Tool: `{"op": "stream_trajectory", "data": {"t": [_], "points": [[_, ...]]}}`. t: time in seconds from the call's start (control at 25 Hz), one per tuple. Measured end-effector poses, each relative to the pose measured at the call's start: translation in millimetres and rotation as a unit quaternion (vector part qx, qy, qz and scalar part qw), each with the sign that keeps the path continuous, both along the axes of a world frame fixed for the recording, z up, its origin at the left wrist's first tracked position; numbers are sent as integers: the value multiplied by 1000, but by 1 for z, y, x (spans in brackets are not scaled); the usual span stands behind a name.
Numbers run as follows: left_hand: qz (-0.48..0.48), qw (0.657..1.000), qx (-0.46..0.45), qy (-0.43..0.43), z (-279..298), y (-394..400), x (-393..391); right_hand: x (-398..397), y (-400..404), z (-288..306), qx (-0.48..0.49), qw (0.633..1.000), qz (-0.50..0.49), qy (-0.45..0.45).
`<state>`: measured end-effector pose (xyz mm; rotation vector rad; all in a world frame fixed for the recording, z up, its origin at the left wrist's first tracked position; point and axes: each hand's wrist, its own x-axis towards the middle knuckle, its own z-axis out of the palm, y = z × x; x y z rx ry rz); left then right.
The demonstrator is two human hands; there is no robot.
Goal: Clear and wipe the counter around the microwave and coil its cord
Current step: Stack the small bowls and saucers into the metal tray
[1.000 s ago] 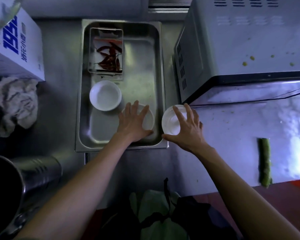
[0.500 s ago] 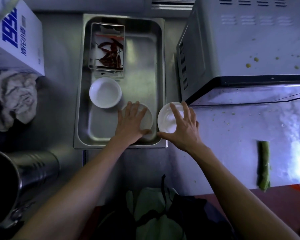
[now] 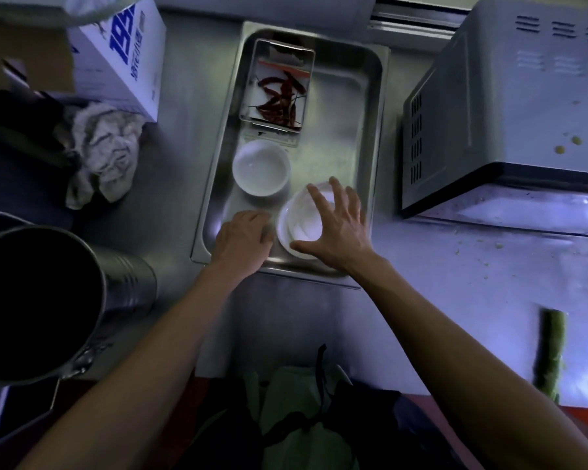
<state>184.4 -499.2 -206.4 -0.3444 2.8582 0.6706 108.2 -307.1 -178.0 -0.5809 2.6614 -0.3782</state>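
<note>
Forearms come in from the near edge, both hands inside the near end of the steel tray, your landmark here. Your right hand has its fingers spread wide over the stacked white dishes in the tray's near right corner, thumb at the near rim and fingertips at the far rim; whether it grips or only rests there, you cannot tell. Your left hand lies just left of that stack, fingers curled down against the tray floor, holding nothing visible. Directly beyond the left hand sits a white bowl, and further still a small steel container of dried chillies.

The microwave stands right of the tray, crumbs on the counter before it and a green vegetable nearer you. The rag lies left of the tray, closer to your left hand, so that hand should fetch it for wiping. No cord shows
</note>
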Motion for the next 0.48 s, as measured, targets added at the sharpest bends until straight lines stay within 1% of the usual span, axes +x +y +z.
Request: {"op": "stream_trajectory", "data": {"t": [0.2,0.4,0.48], "points": [[16,1000,21,4,6,-16,10,3,-25,-30,64,997,24,-27],[20,999,46,3,7,-21,12,4,-35,-46,93,994,11,-46],[15,999,48,1,6,-22,12,4,-35,-51,104,994,7,-41]]}}
